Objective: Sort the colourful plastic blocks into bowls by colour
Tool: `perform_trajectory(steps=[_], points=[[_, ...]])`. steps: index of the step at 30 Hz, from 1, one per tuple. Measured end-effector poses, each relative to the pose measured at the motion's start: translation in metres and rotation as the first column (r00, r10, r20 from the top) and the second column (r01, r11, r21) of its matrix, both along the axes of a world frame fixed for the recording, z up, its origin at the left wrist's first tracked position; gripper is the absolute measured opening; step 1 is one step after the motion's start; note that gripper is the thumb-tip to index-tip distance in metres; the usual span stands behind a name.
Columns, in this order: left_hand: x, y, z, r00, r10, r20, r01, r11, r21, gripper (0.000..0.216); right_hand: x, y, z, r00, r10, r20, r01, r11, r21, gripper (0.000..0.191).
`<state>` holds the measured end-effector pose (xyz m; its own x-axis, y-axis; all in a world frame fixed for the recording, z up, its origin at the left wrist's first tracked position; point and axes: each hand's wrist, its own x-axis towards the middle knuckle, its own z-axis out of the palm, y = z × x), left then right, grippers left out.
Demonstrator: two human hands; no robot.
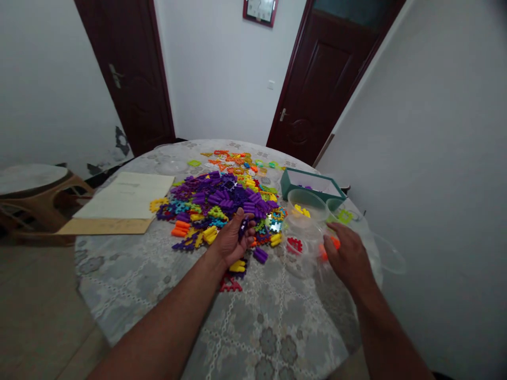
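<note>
A heap of plastic interlocking pieces [222, 203], mostly purple with yellow, orange and green ones, lies in the middle of the round table [253, 327]. My left hand [233, 237] is cupped palm-up at the heap's near edge, fingers curled around a dark purple piece [243, 228]. My right hand [348, 256] rests at the right over clear plastic bowls, fingers bent on an orange piece [329, 247]. One clear bowl [306, 203] holds yellow pieces, another [295, 248] a red piece.
A teal box [311, 184] stands behind the bowls. Papers and a cardboard sheet [122, 203] lie on the table's left side. A wooden stool [35, 192] stands to the left. Two dark doors are in the far wall; a wall runs close on the right.
</note>
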<state>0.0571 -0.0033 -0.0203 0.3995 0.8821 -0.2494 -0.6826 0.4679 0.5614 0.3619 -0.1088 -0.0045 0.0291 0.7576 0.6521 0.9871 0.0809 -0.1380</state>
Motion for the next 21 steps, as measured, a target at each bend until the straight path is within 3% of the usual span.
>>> perform_trajectory(steps=[5, 10, 15, 21], points=[[0.000, 0.000, -0.005, 1.000, -0.002, 0.005, 0.002, 0.999, 0.043, 0.051, -0.086, 0.002, 0.031, 0.906, 0.241, -0.348, -0.309, 0.938, -0.156, 0.033], [0.003, -0.002, -0.009, 1.000, -0.019, -0.013, 0.021, 0.991, 0.132, 0.054, -0.145, 0.022, 0.042, 0.810, 0.456, -0.369, -0.537, 0.829, -0.155, 0.041], [0.004, -0.008, -0.007, 0.996, -0.075, -0.045, 0.084, 0.966, 0.243, 0.053, -0.163, 0.049, 0.035, 0.812, 0.493, -0.312, -0.571, 0.783, -0.248, 0.053], [0.003, -0.009, -0.008, 0.993, -0.083, -0.086, 0.104, 0.954, 0.282, 0.053, -0.165, 0.059, 0.035, 0.811, 0.491, -0.319, -0.574, 0.775, -0.267, 0.037]])
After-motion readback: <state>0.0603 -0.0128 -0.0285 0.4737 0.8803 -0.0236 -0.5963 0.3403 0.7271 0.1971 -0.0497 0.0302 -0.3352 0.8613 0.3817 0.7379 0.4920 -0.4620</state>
